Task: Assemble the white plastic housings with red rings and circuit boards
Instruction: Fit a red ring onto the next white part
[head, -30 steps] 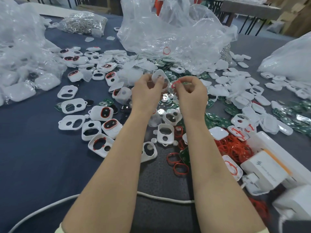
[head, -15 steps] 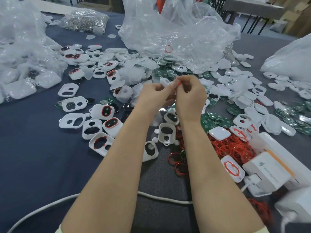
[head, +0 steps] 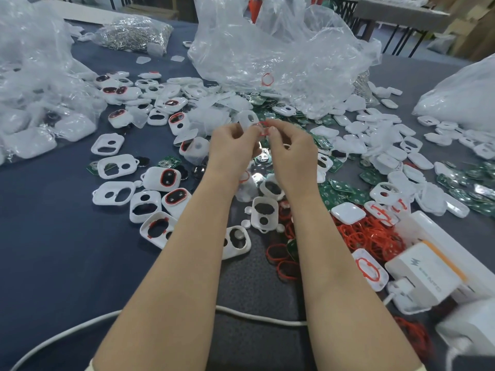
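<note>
Both hands are raised together over the middle of the table. My left hand (head: 232,145) holds a white plastic housing (head: 249,118) that pokes up above its fingers. My right hand (head: 290,148) pinches a thin red ring (head: 263,129) right against that housing, fingertips of both hands touching. Below them lie many white housings (head: 115,168), some fitted with red rings (head: 168,177). A heap of loose red rings (head: 367,235) sits to the right, and green circuit boards (head: 345,195) are scattered beside it.
Crumpled clear plastic bags (head: 281,49) stand at the back centre, at the left (head: 32,84) and far right. A bag of small metal parts (head: 134,33) lies at the back left. White charger boxes (head: 426,271) sit at the right front. A white cable (head: 257,315) crosses the near edge.
The hands drew close together, then shifted slightly; the housing has turned in my left hand and the red ring now sits at its edge. The view has shifted a little.
</note>
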Action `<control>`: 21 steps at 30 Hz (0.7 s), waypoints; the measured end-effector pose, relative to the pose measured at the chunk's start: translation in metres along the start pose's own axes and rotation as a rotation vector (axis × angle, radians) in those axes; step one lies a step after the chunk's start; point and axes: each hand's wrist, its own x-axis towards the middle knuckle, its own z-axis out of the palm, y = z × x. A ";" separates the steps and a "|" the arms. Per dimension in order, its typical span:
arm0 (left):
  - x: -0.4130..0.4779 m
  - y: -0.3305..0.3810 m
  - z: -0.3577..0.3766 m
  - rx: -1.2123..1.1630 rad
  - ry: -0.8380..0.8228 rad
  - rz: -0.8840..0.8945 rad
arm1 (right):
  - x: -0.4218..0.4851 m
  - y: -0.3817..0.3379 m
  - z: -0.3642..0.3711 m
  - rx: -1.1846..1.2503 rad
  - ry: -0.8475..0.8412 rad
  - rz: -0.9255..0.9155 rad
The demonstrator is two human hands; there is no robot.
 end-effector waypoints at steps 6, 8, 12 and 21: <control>-0.001 -0.003 0.000 0.208 -0.090 0.146 | 0.002 0.005 -0.003 0.162 0.047 0.140; -0.002 -0.004 0.000 0.241 -0.119 0.162 | 0.003 0.006 -0.004 0.181 0.047 0.172; -0.004 -0.005 0.002 0.170 -0.163 0.156 | 0.004 0.007 -0.006 0.142 0.105 0.167; -0.004 -0.008 0.008 -0.009 -0.171 0.094 | 0.005 0.006 -0.001 0.399 0.187 0.389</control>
